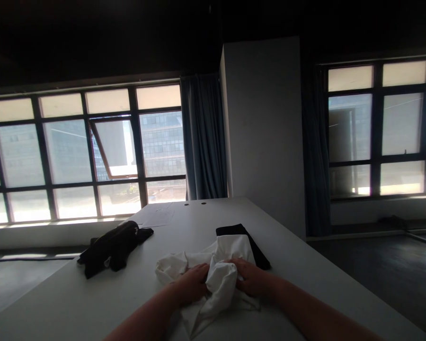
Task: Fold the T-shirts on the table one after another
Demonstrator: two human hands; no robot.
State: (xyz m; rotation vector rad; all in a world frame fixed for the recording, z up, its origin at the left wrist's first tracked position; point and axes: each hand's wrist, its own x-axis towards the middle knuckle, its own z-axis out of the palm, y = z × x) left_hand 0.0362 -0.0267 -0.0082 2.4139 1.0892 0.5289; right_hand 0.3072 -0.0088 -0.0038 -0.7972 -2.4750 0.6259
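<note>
A crumpled white garment (223,284) lies on the white table in front of me, with a bunched fold standing up in its middle. My left hand (196,280) grips the cloth left of that fold, its fingertips partly hidden in it. On the other side my right hand (246,274) holds the fabric with bent fingers, some of them behind the fold. Beneath the garment's far right part, a flat folded black cloth (261,253) sticks out. What kind of garment the white one is cannot be made out.
A rumpled black garment (115,246) lies at the table's left edge. Farther back are a sheet of paper (158,215) and two dark round holes in the white table (199,225). A pillar (264,137) and blue curtain (204,137) stand beyond its far end.
</note>
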